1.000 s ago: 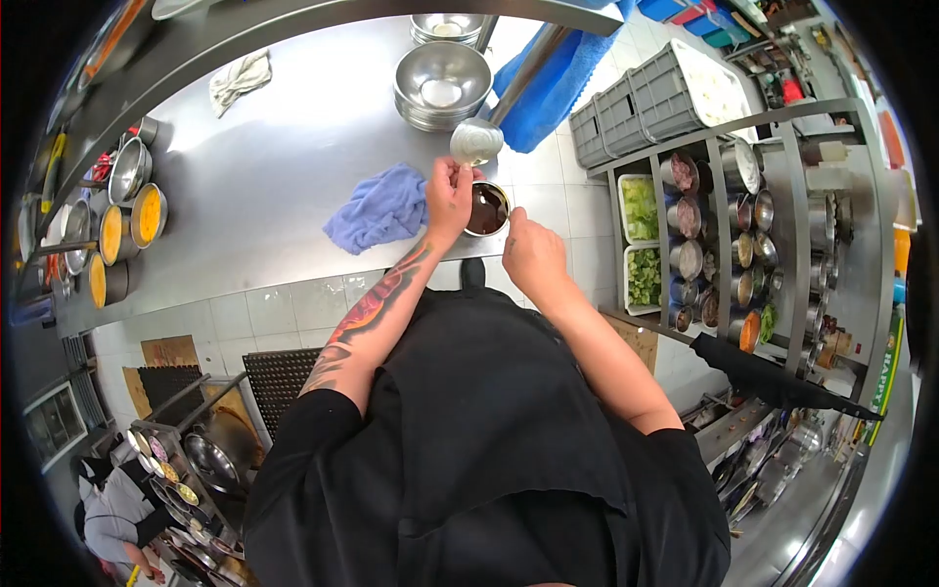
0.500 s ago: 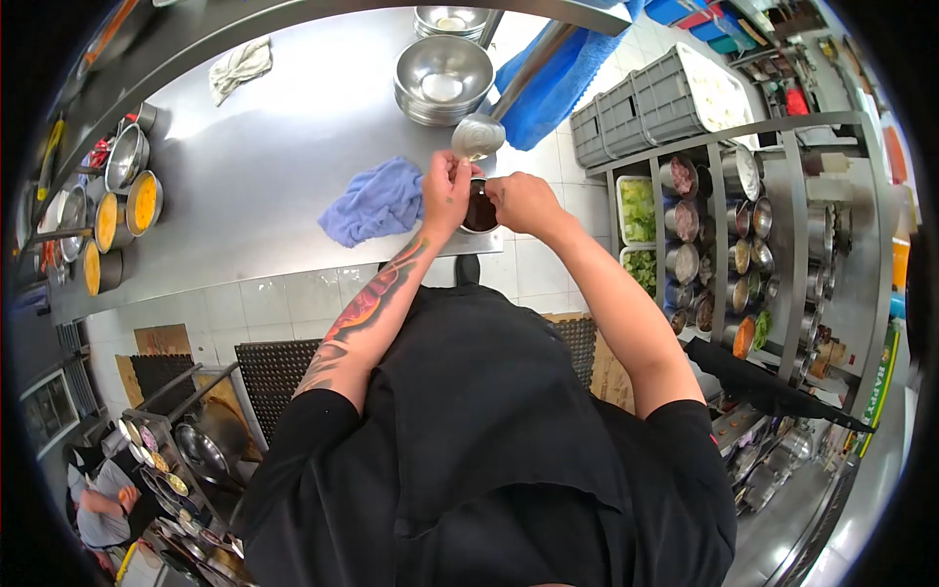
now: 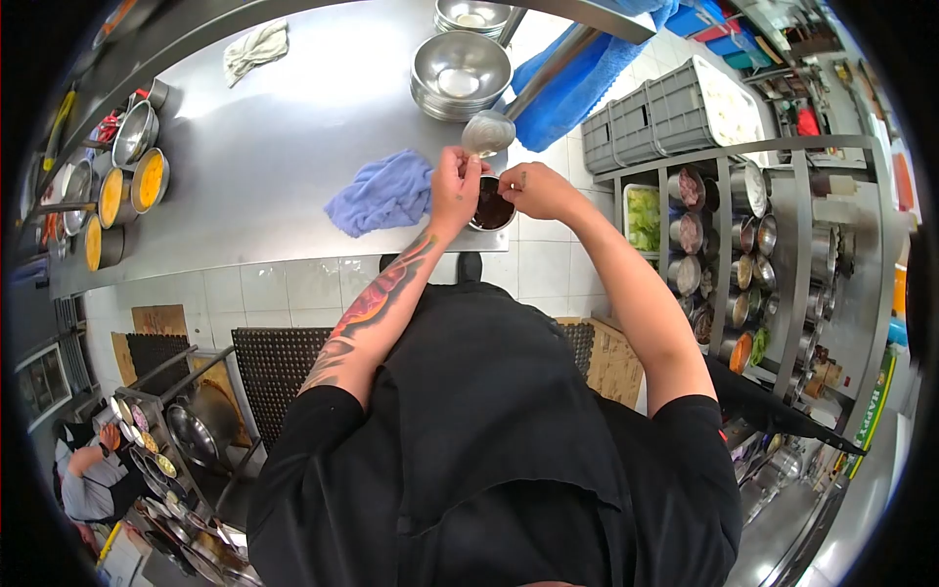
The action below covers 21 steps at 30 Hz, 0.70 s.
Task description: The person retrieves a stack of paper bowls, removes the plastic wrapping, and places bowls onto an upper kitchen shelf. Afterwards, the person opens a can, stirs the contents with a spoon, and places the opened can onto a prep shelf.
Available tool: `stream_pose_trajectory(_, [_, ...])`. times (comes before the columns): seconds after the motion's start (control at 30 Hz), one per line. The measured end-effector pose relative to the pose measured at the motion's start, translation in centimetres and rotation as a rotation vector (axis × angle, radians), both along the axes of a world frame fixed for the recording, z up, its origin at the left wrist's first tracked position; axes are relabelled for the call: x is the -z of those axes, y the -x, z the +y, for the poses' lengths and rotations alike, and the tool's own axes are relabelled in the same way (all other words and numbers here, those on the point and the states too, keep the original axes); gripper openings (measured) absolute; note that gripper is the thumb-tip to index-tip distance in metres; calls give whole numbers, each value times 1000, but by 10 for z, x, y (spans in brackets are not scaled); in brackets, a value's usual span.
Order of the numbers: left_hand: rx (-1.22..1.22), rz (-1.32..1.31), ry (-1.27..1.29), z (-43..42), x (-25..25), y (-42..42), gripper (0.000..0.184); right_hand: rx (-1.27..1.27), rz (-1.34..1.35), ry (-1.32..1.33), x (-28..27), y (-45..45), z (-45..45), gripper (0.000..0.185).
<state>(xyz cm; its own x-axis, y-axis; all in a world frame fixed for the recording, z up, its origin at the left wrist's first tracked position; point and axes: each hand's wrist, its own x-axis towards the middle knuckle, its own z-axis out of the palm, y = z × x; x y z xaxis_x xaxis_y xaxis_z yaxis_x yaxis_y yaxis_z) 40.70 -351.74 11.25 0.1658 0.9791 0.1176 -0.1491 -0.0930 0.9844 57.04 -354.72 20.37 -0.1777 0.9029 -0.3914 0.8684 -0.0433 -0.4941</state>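
Note:
At the table's front right corner stands a small round metal pot point(image 3: 492, 217) with dark brown contents. My left hand point(image 3: 454, 188) is at the pot's left rim, its fingers closed in a pinch; what they hold is too small to make out. Over the right rim, my right hand point(image 3: 534, 190) bends down with thumb and fingers pinched together, and their contents are hidden. Just beyond my left fingertips is a pale, shiny round dish or lid point(image 3: 488, 133); I cannot tell whether those fingers touch it. A crumpled blue-purple cloth point(image 3: 380, 194) lies left of my left hand.
Stacked steel bowls point(image 3: 462, 67) stand beyond the pot. A white cloth point(image 3: 256, 51) and pots of orange-yellow food point(image 3: 149, 180) are farther left. On the right are a grey crate point(image 3: 641, 119) and a rack of ingredient pots point(image 3: 690, 233). Another person point(image 3: 88, 479) is at lower left.
The view has shifted slightly, so the table and bowls appear farther right and higher. My right fingers have moved slightly at the rim, showing more dark contents. Both hands remain at the pot.

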Motion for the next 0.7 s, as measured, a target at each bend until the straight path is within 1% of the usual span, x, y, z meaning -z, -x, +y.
stream_pose_trajectory(0.07, [-4,3,-8,0,1,0,15,-11,-65,18,-13,1,-1,18])
stream_pose_trajectory(0.27, [6,-27,10,0,2,-1,16,-27,-148,-18,-52,1,-9,15])
stream_pose_trajectory(0.47, [10,-62,47,0,4,-1,16,-84,-200,-73,-64,2,-26,15])
stream_pose_trajectory(0.6, [25,-84,59,-1,5,-1,17,-59,-172,-128,-66,0,-41,15])
stream_pose_trajectory(0.7, [36,-75,53,-1,3,0,18,-74,-177,-167,-79,1,-49,15])
